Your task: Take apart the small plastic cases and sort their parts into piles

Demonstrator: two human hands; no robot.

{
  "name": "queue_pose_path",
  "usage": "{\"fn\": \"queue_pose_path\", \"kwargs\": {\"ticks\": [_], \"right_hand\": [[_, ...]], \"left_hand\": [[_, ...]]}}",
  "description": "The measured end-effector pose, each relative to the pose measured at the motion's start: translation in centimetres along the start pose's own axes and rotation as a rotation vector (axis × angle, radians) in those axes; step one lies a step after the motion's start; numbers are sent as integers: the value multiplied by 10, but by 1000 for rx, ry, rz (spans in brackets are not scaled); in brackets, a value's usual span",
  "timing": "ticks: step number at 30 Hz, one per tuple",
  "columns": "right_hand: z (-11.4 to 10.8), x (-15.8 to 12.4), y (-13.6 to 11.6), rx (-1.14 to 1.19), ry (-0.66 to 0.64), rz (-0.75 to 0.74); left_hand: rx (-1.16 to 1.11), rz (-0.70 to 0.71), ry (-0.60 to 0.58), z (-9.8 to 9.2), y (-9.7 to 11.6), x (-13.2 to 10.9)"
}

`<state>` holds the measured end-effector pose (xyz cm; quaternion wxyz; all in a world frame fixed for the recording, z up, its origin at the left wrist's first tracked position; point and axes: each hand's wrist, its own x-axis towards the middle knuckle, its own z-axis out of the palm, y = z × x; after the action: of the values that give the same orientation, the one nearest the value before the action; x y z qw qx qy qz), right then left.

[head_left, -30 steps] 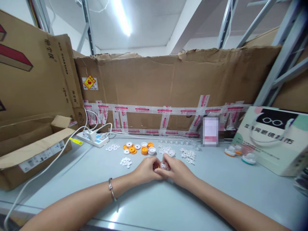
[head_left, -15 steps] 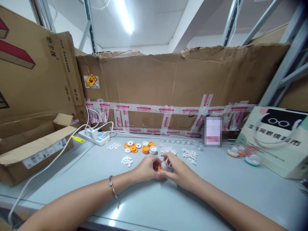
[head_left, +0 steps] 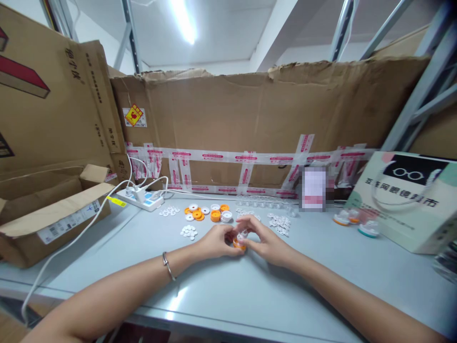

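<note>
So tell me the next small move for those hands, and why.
Probably press the clear part down onto the orange piece: the left hand and right hand pinch them together just above the table, but I can't tell if they're seated.

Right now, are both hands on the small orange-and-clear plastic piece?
Yes, left hand and right hand both pinch the small orange-and-clear plastic piece.

Your left hand (head_left: 218, 241) and right hand (head_left: 264, 242) meet over the grey desk (head_left: 228, 295), pinching a small orange plastic cap (head_left: 238, 244).
</note>
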<state>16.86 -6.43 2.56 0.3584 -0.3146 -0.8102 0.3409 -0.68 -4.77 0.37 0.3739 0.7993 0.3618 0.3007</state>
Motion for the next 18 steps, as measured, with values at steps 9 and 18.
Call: {"fn": "queue_pose_path", "kwargs": {"ticks": [9,18], "right_hand": [[-22,8,3,186,116,72],[-125,2,85,-561,668,173]], "left_hand": [[-2,21,12,4,-3,-6],[-65,-8,-17,3,3,-7]]}}
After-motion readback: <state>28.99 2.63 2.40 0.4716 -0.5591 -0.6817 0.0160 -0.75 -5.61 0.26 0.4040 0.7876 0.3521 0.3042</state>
